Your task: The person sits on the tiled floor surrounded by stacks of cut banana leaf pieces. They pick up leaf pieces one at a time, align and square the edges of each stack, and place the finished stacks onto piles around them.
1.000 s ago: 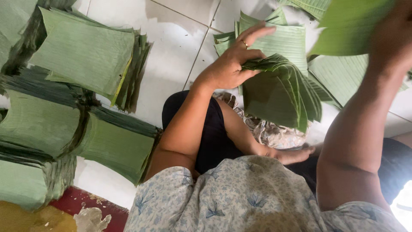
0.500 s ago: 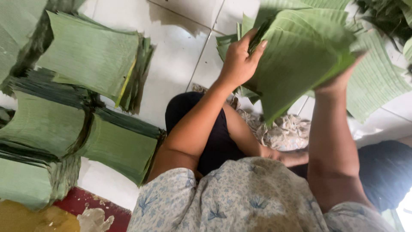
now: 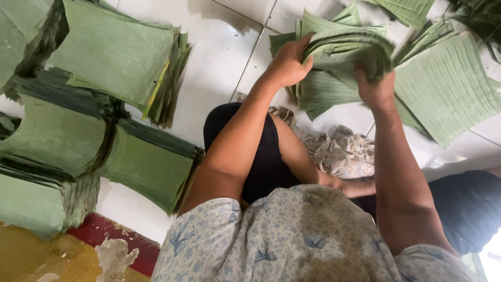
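Observation:
A thick bundle of cut green banana leaves (image 3: 339, 62) is held above the white tiled floor, just ahead of my knees. My left hand (image 3: 287, 65) grips its left edge, fingers curled over the top. On the bundle's right edge my right hand (image 3: 374, 86) is closed, and the leaves bend over it. The bundle lies folded between both hands. More loose leaf sheets (image 3: 449, 89) are spread on the floor to the right, beneath and beyond the bundle.
Several stacks of folded leaves (image 3: 120, 62) line the left side, more stacks (image 3: 146, 167) nearer me. A crumpled grey cloth (image 3: 339, 151) lies between my legs. The white tile floor (image 3: 214, 68) meets a red and yellow edge (image 3: 104, 235) at lower left.
My right hand brought a large leaf sheet down from high up onto the bundle. Both hands then closed on the pile and folded it together, lower than before.

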